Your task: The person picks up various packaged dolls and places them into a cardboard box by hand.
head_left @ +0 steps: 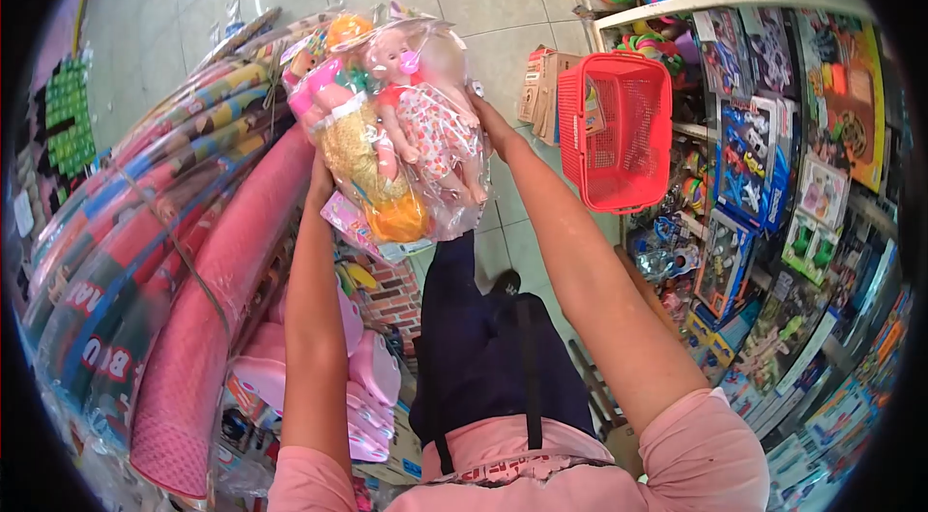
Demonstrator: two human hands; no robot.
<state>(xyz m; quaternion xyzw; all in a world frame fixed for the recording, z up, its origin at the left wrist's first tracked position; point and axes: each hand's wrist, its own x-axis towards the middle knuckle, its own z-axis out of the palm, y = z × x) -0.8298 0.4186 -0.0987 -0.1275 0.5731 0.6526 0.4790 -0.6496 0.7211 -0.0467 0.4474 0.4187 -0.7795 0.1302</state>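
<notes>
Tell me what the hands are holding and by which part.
Both hands hold clear plastic bags of dolls: left hand on the left side, right hand on the right edge.

Two bagged dolls (411, 125) show plainly, one in a spotted dress and one in yellow. An orange head at the far top may be a third, but I cannot tell. Two hands carry them: the left hand (320, 174) and the right hand (486, 116). There is one red basket (619, 130) at the right. At the left is one pink roll (208, 309), beside striped rolls (145, 183) packed too tightly to count.
</notes>
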